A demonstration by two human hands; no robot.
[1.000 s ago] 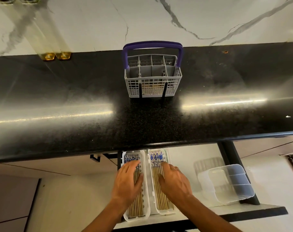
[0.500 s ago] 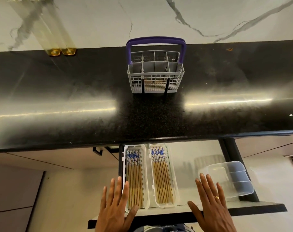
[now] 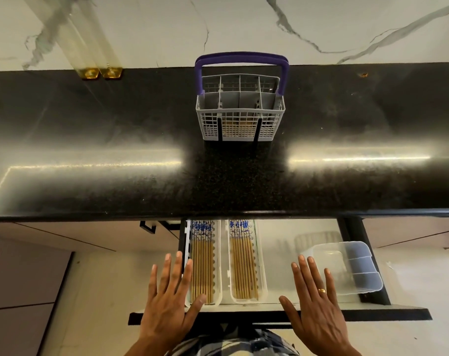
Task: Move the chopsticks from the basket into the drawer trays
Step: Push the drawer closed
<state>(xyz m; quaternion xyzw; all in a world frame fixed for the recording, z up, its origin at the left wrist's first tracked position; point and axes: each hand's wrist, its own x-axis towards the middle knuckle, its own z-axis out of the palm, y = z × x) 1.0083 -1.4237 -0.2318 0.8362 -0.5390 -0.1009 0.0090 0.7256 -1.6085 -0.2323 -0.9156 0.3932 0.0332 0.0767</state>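
Observation:
A grey cutlery basket [image 3: 240,124] with a purple handle stands on the black counter; no chopsticks show above its rim. Below, in the open drawer [image 3: 277,313], two white trays lie side by side. The left tray [image 3: 217,263] and the right tray [image 3: 261,263] each hold several wooden chopsticks [image 3: 202,268] with blue-patterned tops. My left hand [image 3: 169,301] is flat with fingers spread over the drawer's front left corner, its thumb at the left tray's near end. My right hand [image 3: 313,304], wearing a ring, is spread flat to the right of the trays. Both hold nothing.
A clear plastic divided container [image 3: 346,268] lies in the drawer's right part, close to my right fingertips. Two glass bottles [image 3: 100,71] stand at the counter's back left. The black countertop [image 3: 115,150] overhangs the drawer's back. Cabinet fronts flank the drawer.
Both hands came off the chopsticks in the trays and drew back and apart toward the drawer's front edge, fingers spread. The chopsticks lie unchanged in the trays.

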